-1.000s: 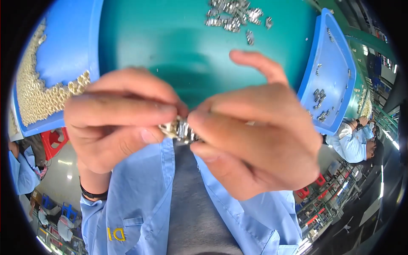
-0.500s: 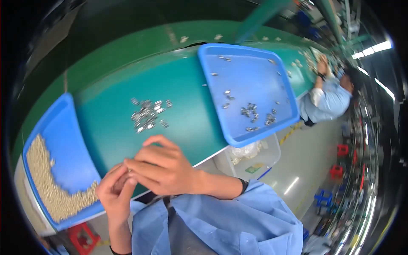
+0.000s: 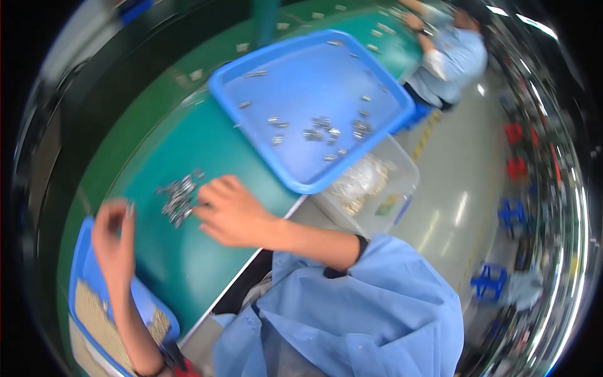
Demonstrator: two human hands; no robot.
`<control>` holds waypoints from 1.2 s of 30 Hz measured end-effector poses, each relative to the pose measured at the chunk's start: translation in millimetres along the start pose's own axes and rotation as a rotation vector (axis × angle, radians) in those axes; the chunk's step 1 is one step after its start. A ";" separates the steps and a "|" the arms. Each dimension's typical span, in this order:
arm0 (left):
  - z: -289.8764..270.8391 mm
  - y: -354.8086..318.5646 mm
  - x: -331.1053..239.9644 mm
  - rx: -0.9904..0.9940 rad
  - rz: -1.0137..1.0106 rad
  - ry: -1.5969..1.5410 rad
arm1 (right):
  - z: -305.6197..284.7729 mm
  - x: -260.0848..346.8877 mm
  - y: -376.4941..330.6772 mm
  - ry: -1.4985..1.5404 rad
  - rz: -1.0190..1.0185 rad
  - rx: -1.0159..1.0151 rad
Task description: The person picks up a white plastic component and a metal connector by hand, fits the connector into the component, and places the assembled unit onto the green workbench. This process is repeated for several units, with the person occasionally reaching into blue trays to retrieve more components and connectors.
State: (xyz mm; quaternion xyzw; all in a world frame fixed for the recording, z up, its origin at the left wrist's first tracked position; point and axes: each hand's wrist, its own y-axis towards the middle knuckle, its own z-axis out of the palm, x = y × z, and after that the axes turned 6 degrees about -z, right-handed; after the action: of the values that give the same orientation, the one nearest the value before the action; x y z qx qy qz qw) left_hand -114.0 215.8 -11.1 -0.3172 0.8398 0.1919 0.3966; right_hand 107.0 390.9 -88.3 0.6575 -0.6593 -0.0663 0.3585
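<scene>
My left hand (image 3: 114, 242) is raised over the left end of the green work surface, near the left blue tray. Between its thumb and forefinger it pinches a small silvery metal part (image 3: 130, 210), blurred. A loose pile of small shiny metal parts (image 3: 178, 200) lies on the green surface between my hands. Bent fingers of my right hand (image 3: 230, 212) come down at the pile's right edge, tips close together. What those fingertips hold, if anything, is hidden.
The left blue tray (image 3: 80, 251) contains many small beige pieces (image 3: 94, 312). A larger blue tray (image 3: 276, 94) with scattered metal parts stands beyond my right hand. Below it is a translucent bin (image 3: 402, 179) with plastic bags. A co-worker (image 3: 453, 60) works at the far right.
My hands were together in front of me and have parted. The left moved left and up with the small part; the right reached to the pile. The whole view has turned.
</scene>
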 end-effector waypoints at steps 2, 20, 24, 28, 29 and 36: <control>10.8 47.8 8.3 -0.071 0.174 0.005 | 9.0 -5.0 -11.2 0.003 0.006 0.031; 108.3 200.4 61.9 -0.348 -0.071 0.274 | -0.4 -6.3 2.6 0.026 0.131 0.014; 95.1 189.1 58.5 -0.281 -0.103 0.318 | 3.7 -7.2 8.8 0.078 0.083 0.007; 104.6 170.7 42.3 -0.469 -0.115 0.355 | 1.1 -7.0 -0.6 -0.020 0.115 0.015; 96.8 156.2 32.8 -0.435 -0.067 0.298 | 2.6 -7.0 -0.9 0.012 0.091 0.036; -62.4 -3.6 18.8 -0.372 0.252 0.463 | -1.3 -1.8 1.7 0.021 0.122 0.032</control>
State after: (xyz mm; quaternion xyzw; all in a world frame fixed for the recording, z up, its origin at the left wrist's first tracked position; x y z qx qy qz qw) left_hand -154.6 170.2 12.1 -0.3127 0.8910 0.3125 0.1034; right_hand 106.1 393.2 -87.1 0.6223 -0.6955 -0.0268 0.3582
